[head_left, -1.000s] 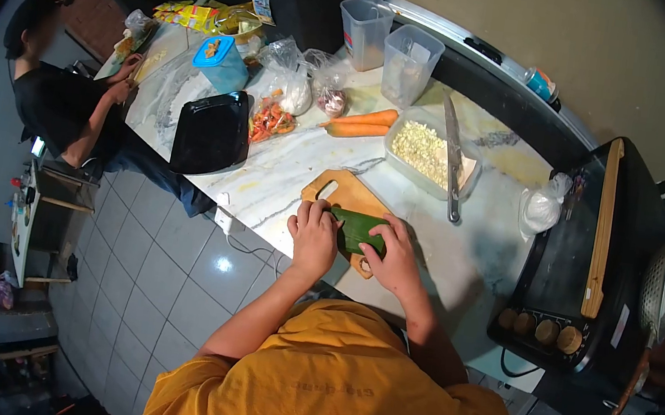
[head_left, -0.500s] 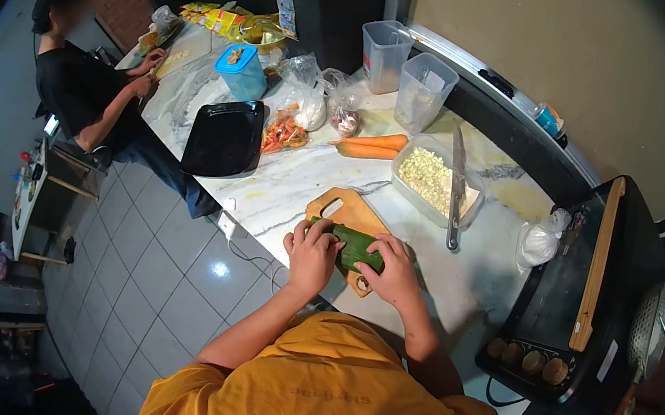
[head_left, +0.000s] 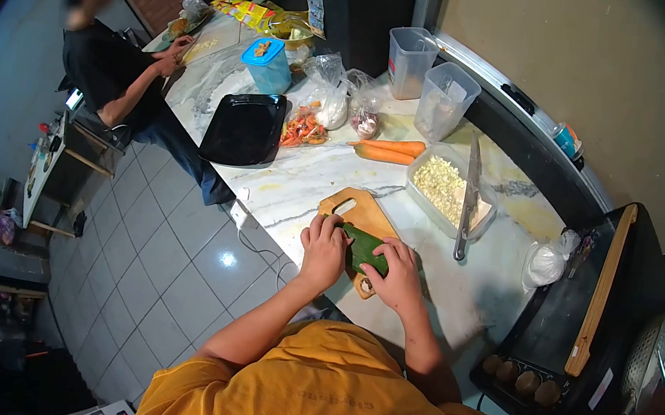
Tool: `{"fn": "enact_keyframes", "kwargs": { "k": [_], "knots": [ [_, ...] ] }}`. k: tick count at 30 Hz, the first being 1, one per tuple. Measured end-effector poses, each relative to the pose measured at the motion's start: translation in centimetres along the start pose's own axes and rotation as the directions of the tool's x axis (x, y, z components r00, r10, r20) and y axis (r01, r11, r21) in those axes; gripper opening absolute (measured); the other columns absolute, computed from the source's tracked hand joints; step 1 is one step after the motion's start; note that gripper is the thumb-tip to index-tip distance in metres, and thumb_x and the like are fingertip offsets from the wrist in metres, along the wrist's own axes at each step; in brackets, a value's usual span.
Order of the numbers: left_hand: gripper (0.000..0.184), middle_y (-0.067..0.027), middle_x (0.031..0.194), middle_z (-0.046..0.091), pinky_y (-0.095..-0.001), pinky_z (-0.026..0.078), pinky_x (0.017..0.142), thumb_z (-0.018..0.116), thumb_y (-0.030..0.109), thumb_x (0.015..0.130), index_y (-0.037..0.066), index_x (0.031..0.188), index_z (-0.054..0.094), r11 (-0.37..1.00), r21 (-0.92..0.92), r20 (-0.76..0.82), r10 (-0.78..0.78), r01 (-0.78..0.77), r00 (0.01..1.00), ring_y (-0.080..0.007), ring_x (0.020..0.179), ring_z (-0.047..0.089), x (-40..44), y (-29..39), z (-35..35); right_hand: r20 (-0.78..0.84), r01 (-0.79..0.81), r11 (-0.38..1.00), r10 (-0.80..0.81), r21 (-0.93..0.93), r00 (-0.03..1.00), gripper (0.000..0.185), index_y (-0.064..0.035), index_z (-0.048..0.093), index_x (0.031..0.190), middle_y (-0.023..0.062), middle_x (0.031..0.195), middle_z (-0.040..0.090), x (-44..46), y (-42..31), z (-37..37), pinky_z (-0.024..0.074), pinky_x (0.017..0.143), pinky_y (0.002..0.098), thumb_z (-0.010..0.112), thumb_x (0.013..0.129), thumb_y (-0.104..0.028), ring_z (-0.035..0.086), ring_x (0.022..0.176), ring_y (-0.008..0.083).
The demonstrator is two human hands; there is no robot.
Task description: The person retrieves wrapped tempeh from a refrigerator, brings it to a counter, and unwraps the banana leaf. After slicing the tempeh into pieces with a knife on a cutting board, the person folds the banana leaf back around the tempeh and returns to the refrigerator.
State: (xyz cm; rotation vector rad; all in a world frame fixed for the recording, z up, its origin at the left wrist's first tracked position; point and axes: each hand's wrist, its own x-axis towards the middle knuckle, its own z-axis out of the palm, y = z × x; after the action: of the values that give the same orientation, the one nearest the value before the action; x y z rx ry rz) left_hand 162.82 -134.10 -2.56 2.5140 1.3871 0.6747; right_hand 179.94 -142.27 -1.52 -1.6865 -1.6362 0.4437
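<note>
marble counter (head_left: 292, 194), long, runs away to the far left. at that far end a person in black (head_left: 111, 69) stands with both hands low over the counter's edge. oven (head_left: 561, 317) blocks the right side, wood strip (head_left: 601, 293) along its top, white bag (head_left: 545, 265) beside it. black tray (head_left: 244, 129) left, beyond the board (head_left: 373, 215). tub (head_left: 431, 207) of pale chopped bits sits just past the board's right; knife (head_left: 469, 200) lies over it, handle end toward the wearer (the nearest obstacle to the right hand). two clear bins (head_left: 410, 62) (head_left: 447, 101) at the back by the wall, blue-lidded pot (head_left: 268, 75) farther left. red-orange bag (head_left: 305, 127) by the tray, carrots (head_left: 390, 150) between that and the tub.

left hand (head_left: 325, 249) and right hand (head_left: 399, 273) both grasping the leaf roll (head_left: 365, 248), fingers curled over its top, one at each end. roll is on the board. long axis roughly crosswise to the wearer, slanted: left end farther out, right end nearer. end tips hidden under the hands.
</note>
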Motion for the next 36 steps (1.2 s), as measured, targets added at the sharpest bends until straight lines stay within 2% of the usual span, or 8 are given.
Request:
{"fn": "enact_keyframes", "kwargs": {
  "k": [3,7,12,18,24,28,30,36],
  "knots": [
    [0.019,-0.0089,0.124,0.054,-0.0488,0.033,0.097,0.071,0.013,0.085,0.001,0.097,0.061,0.999,0.039,-0.023,0.02,-0.019,1.0,-0.0337,0.124,0.046,0.2,0.2,-0.1,0.013,-0.002,1.0,0.002,-0.002,1.0,0.036,-0.0089,0.06,0.105,0.0147,0.124,0.057,-0.1,0.0,0.0,0.0424,0.101,0.0471,0.08,0.079,-0.025,0.053,0.117,0.0377],
    [0.019,-0.0098,0.124,0.055,-0.0472,0.033,0.096,0.07,0.013,0.086,0.0,0.096,0.06,0.999,0.04,0.009,0.022,-0.022,1.0,-0.0325,0.124,0.047,0.4,0.4,-0.4,0.016,0.001,1.0,-0.001,0.012,1.0,0.036,-0.0089,0.06,0.106,0.0147,0.125,0.057,0.0,0.0,-0.3,0.0424,0.101,0.0471,0.08,0.08,-0.025,0.053,0.117,0.0377],
    [0.018,-0.0172,0.124,0.056,-0.0487,0.04,0.097,0.067,0.009,0.087,-0.003,0.097,0.059,0.998,-0.052,-0.02,0.025,-0.026,0.999,-0.0377,0.119,0.051,0.0,0.1,-0.4,0.019,0.008,1.0,-0.008,-0.022,1.0,0.036,-0.0092,0.06,0.105,0.0139,0.125,0.057,0.0,-0.1,-0.2,0.0425,0.101,0.0472,0.08,0.08,-0.025,0.053,0.116,0.0374],
    [0.016,-0.0247,0.127,0.055,-0.0496,0.042,0.101,0.067,0.005,0.087,-0.006,0.096,0.058,0.994,-0.104,-0.036,0.025,-0.029,0.999,-0.0429,0.119,0.052,-0.1,0.1,-0.7,0.016,-0.01,1.0,0.011,-0.022,1.0,0.036,-0.0094,0.06,0.104,0.0126,0.125,0.058,0.0,-0.3,0.0,0.0426,0.101,0.0472,0.08,0.079,-0.025,0.053,0.117,0.0367],
    [0.016,-0.027,0.13,0.053,-0.0467,0.043,0.106,0.07,0.005,0.085,-0.005,0.092,0.06,0.978,-0.206,0.01,0.021,-0.018,1.0,-0.0441,0.123,0.05,-0.1,-0.2,-1.4,0.016,-0.018,0.999,0.018,-0.039,1.0,0.036,-0.0095,0.06,0.105,0.0123,0.126,0.057,-0.2,-0.3,0.2,0.0425,0.101,0.0474,0.08,0.079,-0.025,0.053,0.118,0.0363],
    [0.015,-0.0263,0.128,0.054,-0.0468,0.044,0.102,0.069,0.004,0.084,-0.006,0.091,0.059,0.987,-0.137,-0.005,0.079,-0.079,0.997,-0.0433,0.119,0.052,0.4,-0.1,-1.7,0.022,-0.022,0.999,0.023,-0.03,1.0,0.036,-0.0093,0.06,0.106,0.0123,0.127,0.057,-0.2,-0.4,0.1,0.0421,0.102,0.0475,0.08,0.08,-0.026,0.053,0.119,0.0364],
    [0.017,-0.0259,0.125,0.054,-0.0456,0.045,0.098,0.066,0.004,0.085,-0.009,0.092,0.06,0.987,-0.094,0.011,0.134,-0.133,0.991,-0.0403,0.112,0.053,0.3,-0.4,-1.4,0.038,-0.035,0.999,0.037,-0.041,0.999,0.036,-0.0093,0.06,0.106,0.0124,0.128,0.057,-0.2,-0.6,0.0,0.0417,0.102,0.0477,0.079,0.08,-0.026,0.052,0.12,0.0365],
    [0.018,-0.0256,0.123,0.055,-0.0441,0.044,0.099,0.065,0.004,0.086,-0.011,0.096,0.061,0.98,-0.151,0.139,0.15,-0.129,0.979,-0.0395,0.112,0.053,1.0,-1.0,-1.6,0.046,-0.057,0.997,0.059,-0.047,0.997,0.036,-0.0101,0.06,0.107,0.0121,0.129,0.057,-0.2,-0.7,0.0,0.0416,0.102,0.0484,0.079,0.081,-0.026,0.052,0.121,0.0357]
  ]
}}
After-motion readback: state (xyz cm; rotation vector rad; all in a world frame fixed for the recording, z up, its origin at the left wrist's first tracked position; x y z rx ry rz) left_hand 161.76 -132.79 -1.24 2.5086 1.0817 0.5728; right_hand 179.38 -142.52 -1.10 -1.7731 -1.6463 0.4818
